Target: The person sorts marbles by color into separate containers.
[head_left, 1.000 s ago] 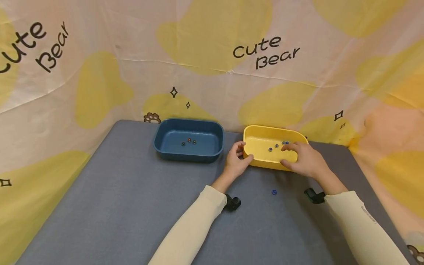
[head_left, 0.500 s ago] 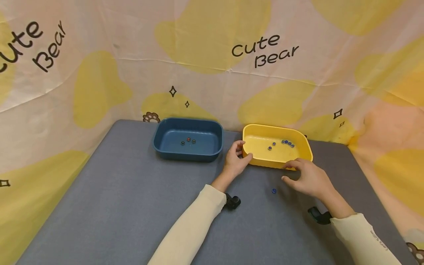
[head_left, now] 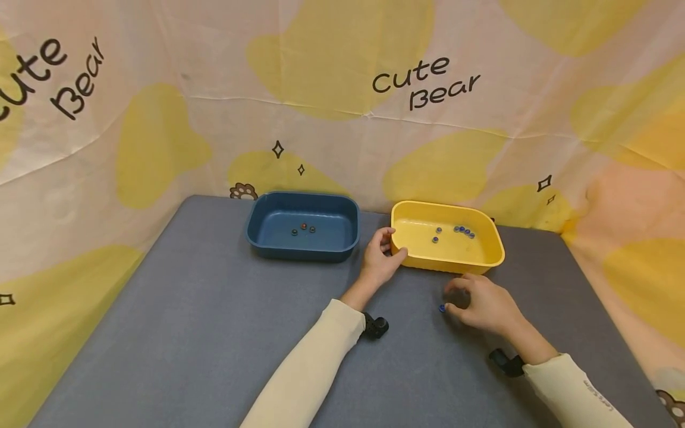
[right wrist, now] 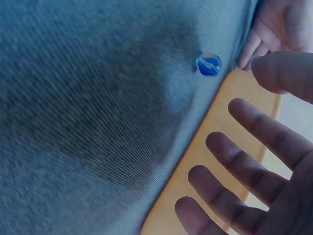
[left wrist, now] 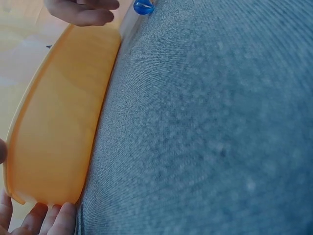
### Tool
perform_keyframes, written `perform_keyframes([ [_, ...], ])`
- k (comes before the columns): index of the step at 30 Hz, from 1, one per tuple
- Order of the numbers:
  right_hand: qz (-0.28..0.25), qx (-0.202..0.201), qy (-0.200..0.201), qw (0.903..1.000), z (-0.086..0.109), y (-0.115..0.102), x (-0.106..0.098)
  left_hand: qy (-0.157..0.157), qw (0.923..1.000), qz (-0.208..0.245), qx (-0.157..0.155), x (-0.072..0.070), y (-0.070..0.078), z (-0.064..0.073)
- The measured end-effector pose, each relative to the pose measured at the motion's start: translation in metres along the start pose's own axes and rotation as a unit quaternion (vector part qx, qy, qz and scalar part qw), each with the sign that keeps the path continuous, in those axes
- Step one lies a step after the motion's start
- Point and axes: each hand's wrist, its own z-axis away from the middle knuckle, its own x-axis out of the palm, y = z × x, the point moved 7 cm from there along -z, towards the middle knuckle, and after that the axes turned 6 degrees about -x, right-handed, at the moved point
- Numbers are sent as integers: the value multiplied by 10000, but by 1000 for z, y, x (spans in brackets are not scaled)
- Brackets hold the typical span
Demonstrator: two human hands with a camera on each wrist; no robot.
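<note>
My left hand point(head_left: 379, 261) holds the near left corner of a yellow plastic bin point(head_left: 428, 260), its fingers at the end wall in the left wrist view. A blue glass marble point(head_left: 442, 308) with an orange and white swirl point(right wrist: 209, 64) lies on the grey cloth in front of the bin. Just right of that marble is my right hand point(head_left: 484, 304), low over the cloth. Its fingers point(right wrist: 261, 129) are spread and hold nothing in the right wrist view. Inside the bin sit several blue marbles point(head_left: 462, 229), a few in a row toward the right.
A dark blue bin point(head_left: 299, 255) stands to the left of the yellow one, with a reddish marble point(head_left: 304, 226) and two dark ones inside. Behind both bins hangs a printed cloth backdrop point(head_left: 321, 131). The grey cloth point(head_left: 203, 333) covers the table.
My right hand has come out of the yellow bin and down toward the loose marble on the cloth. Marbles inside the bin have rolled slightly. My left hand has stayed at the corner.
</note>
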Motion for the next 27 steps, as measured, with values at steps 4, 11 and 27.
perform_keyframes([
  [4,57,-86,-9,9999,1,-1,5,4,10000,-23,-12,1,0,1],
  [11,76,-136,-40,9999,0,0,11,19,10000,26,-12,1,-2,1],
  [27,30,-301,-150,9994,-4,-3,15,10,9999,100,9,1,-1,1],
])
